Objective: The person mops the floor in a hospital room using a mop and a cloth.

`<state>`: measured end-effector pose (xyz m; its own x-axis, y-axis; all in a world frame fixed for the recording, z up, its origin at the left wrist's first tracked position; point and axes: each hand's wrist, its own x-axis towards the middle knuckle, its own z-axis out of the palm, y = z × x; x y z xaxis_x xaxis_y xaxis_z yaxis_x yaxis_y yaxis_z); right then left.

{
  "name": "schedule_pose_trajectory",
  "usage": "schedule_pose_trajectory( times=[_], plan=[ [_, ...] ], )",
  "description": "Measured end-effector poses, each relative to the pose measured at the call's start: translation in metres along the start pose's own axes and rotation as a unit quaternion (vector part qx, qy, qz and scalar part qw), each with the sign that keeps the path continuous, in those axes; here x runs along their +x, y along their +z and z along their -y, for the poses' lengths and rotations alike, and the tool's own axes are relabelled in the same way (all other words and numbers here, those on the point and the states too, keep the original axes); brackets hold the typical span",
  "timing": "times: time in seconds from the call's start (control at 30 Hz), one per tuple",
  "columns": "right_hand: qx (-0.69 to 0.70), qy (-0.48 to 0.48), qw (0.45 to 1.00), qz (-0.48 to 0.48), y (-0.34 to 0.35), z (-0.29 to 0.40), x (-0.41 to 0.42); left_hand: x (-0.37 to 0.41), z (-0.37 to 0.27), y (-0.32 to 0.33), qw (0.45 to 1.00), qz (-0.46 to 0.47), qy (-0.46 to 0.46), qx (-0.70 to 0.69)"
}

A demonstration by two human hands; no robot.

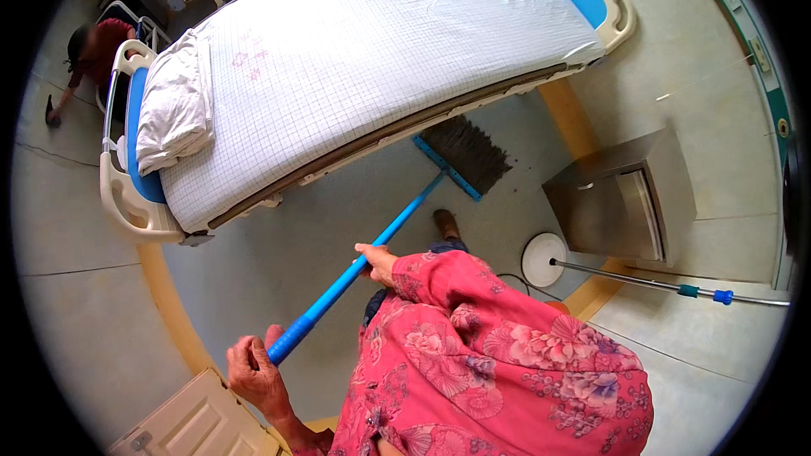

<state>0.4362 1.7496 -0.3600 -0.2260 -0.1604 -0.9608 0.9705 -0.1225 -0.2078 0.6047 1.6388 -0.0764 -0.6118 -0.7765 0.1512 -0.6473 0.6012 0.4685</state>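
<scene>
My left hand (258, 370) is closed around the ribbed grip at the top end of a blue mop handle (342, 282). Further down the same pole, my right hand (378, 264) grips it about midway. The handle slants away to a wide flat mop head (466, 155) with a blue bar and dark, dirty strands. Those strands lie on the grey floor (266, 266) beside the long edge of a hospital bed (380, 57), partly under it. A few dark specks lie on the floor close to the strands. My shoe shows near the mop bar.
A folded white pillow (177, 101) rests at the bed's left end. At the right stand a metal bedside cabinet (608, 202) and a round white mop head (545, 259) on a metal pole. A dark cable lies near it. Another person (108, 50) crouches beyond the bed, upper left.
</scene>
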Motion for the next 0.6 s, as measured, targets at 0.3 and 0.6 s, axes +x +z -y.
schedule_pose_trajectory(
  times=[0.3, 0.6],
  plan=[
    [0.135, 0.070, 0.986, 0.067, -0.045, 0.060, 0.073, 0.024, -0.065, 0.000, 0.998, -0.015, -0.045, 0.039],
    [0.094, 0.005, 0.990, -0.109, -0.108, 0.167, 0.034, 0.046, -0.058, 0.059, 0.982, 0.074, -0.138, -0.100]
  ],
)
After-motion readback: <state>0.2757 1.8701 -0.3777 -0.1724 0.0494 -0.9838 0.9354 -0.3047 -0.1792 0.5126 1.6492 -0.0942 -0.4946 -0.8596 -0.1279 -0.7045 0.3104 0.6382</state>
